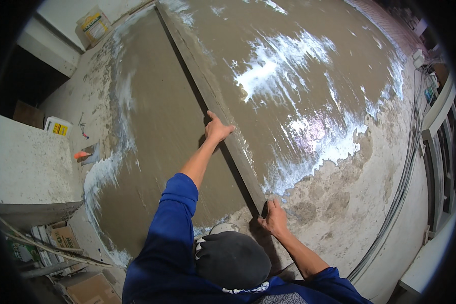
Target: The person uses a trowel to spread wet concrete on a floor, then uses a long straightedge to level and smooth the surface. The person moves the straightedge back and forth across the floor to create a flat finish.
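Observation:
A long, straight grey screed board (pixel 242 166) lies across wet, smoothed cement (pixel 154 101), running from near my knees to the far edge. My left hand (pixel 219 130) is closed around the board partway along it, thumb on the left side and fingers over the right. At the board's near end, my right hand (pixel 275 219) grips it with bent fingers. Left of the board the cement looks even and matt. On its right, the wet surface (pixel 289 121) shines and carries white, streaky patches.
A trowel with an orange handle (pixel 81 154) lies at the left edge of the cement. Beyond it stand a white container (pixel 57 125) and a paper sack (pixel 93 26). Cables (pixel 397 202) run along the right wall. Cardboard boxes (pixel 91 290) sit at lower left.

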`<state>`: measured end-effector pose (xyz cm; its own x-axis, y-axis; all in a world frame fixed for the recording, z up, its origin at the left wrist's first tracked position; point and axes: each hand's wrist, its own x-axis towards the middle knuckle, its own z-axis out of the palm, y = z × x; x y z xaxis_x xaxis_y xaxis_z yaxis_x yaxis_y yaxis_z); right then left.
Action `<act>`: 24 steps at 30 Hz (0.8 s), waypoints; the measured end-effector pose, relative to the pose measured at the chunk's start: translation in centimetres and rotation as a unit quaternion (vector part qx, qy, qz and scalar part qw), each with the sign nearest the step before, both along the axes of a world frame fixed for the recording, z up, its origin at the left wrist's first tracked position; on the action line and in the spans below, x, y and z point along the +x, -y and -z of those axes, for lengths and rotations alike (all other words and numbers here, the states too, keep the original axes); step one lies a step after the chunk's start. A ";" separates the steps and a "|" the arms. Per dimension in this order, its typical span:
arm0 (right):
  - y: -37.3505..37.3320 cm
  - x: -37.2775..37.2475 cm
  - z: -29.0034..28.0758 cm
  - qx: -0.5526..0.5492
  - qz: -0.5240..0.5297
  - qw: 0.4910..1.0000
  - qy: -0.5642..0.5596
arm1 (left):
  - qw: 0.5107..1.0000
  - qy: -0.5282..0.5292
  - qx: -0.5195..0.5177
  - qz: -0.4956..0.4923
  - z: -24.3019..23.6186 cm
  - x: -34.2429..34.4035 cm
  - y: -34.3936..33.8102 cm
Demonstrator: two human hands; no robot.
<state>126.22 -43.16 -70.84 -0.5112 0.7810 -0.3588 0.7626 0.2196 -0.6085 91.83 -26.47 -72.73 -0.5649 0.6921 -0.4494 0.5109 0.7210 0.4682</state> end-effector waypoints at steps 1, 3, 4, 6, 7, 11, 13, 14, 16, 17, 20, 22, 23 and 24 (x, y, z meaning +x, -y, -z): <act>0.0 0.1 -0.1 0.010 0.001 1.000 0.010 | 1.000 -0.003 0.001 0.001 0.0 0.1 -0.1; -0.3 -0.1 -0.2 0.016 0.011 1.000 -0.003 | 1.000 -0.014 0.010 0.004 0.2 0.0 -0.4; -0.5 -0.3 -0.2 0.021 0.014 1.000 -0.005 | 1.000 -0.016 0.016 0.007 0.2 -0.3 -0.7; -1.3 -0.7 -0.3 0.031 0.013 0.999 -0.011 | 1.000 -0.019 0.021 0.012 0.4 -0.8 -1.5; -1.7 -0.9 -0.3 0.036 0.012 0.999 -0.010 | 1.000 -0.012 0.019 0.008 0.4 -1.0 -1.8; -3.5 -2.1 -0.1 0.039 0.011 0.999 -0.014 | 1.000 -0.005 0.010 0.004 0.3 -2.4 -4.1; -4.2 -2.7 0.0 0.053 0.014 0.998 -0.016 | 1.000 -0.008 0.008 0.004 0.2 -2.9 -5.0; -4.5 -3.0 0.1 0.051 0.016 0.998 -0.021 | 1.000 -0.009 0.010 0.003 0.1 -3.1 -5.4; -4.9 -3.2 0.1 0.057 0.018 0.998 -0.023 | 1.000 -0.006 0.008 0.000 0.1 -3.2 -5.9; -5.0 -3.2 0.0 0.052 0.017 0.998 -0.024 | 1.000 -0.003 0.003 -0.002 0.0 -3.1 -6.1; -4.9 -2.8 -0.2 0.052 0.013 0.998 -0.018 | 1.000 -0.002 -0.002 0.000 0.0 -2.6 -5.9; -4.5 -2.2 -0.3 0.054 0.010 0.998 -0.007 | 1.000 -0.004 0.001 0.004 -0.1 -2.0 -5.4; -4.2 -1.8 -0.3 0.043 0.013 0.999 -0.001 | 1.000 -0.004 0.005 0.007 -0.2 -1.5 -5.1; -3.9 -1.5 -0.3 0.038 0.014 0.999 0.005 | 1.000 -0.005 0.009 0.009 -0.2 -1.1 -4.8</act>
